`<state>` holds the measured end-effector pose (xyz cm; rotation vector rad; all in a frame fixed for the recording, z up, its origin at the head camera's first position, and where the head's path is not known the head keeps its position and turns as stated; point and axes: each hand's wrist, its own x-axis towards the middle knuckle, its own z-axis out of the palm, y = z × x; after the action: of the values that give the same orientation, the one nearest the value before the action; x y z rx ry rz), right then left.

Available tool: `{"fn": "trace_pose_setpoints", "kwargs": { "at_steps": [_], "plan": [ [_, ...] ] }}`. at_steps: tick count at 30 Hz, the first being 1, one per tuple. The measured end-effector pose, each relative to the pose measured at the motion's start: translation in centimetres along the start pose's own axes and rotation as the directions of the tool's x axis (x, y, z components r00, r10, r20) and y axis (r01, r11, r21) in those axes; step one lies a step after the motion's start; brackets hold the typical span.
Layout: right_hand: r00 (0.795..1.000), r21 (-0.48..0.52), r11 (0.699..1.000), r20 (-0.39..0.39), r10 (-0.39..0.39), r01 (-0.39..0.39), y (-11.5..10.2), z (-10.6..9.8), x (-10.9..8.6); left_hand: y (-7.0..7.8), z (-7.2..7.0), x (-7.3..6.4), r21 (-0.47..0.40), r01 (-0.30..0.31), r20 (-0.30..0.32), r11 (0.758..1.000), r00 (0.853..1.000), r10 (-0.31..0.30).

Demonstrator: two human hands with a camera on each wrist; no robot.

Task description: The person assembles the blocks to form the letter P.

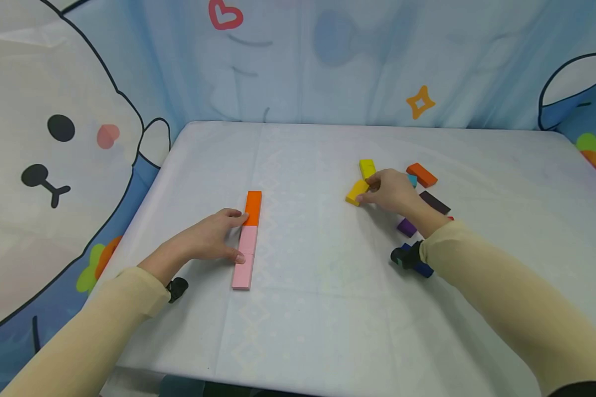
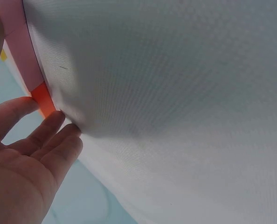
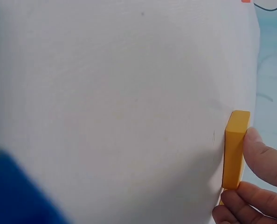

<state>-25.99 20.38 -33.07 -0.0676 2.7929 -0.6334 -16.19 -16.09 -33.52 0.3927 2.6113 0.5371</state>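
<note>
An orange block (image 1: 253, 207) and two pink blocks (image 1: 248, 239) lie end to end in a straight row on the white cloth. My left hand (image 1: 211, 237) rests along the row's left side, thumb by the nearer pink block and fingertips at the orange one. Over on the right, my right hand (image 1: 391, 190) pinches a darker yellow block (image 1: 355, 193) between thumb and fingers. In the right wrist view that yellow block (image 3: 234, 151) appears low against the cloth; whether it touches is unclear. Just beyond it lies a brighter yellow block (image 1: 367, 166).
Around my right forearm lie a red-orange block (image 1: 422, 175), a light blue block (image 1: 413, 180) partly hidden, a dark block (image 1: 434, 202), a purple block (image 1: 406, 227) and a blue block (image 1: 424, 269). A red corner shows beside the sleeve. A printed curtain (image 1: 298, 66) hangs behind the table.
</note>
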Motion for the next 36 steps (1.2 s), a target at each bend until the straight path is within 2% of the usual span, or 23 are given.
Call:
{"fn": "trace_pose_setpoints", "kwargs": {
  "at_steps": [7, 14, 23, 36],
  "plan": [
    [0.999, 0.011, 0.999, 0.002, -0.036, 0.036, -1.4, 0.7, 0.8, -0.2, -0.1, -0.1, 0.000, 0.009, -0.002, 1.000, 1.000, -0.009],
    [0.999, 0.052, 0.998, 0.022, -0.042, 0.040, -3.2, 1.7, 1.7, -0.2, -0.2, 0.0, 0.001, 0.007, 0.001, 1.000, 1.000, -0.007],
    [0.994, 0.081, 0.992, 0.036, -0.105, 0.102, -5.1, 2.7, 3.0, -0.2, -0.2, 0.2, -0.010, 0.022, 0.007, 1.000, 1.000, -0.022],
    [0.987, 0.132, 0.981, 0.061, -0.148, 0.139, -7.6, 4.1, 4.8, -0.4, 0.0, 0.1, -0.030, 0.029, -0.001, 0.999, 1.000, -0.029]
  ]
}}
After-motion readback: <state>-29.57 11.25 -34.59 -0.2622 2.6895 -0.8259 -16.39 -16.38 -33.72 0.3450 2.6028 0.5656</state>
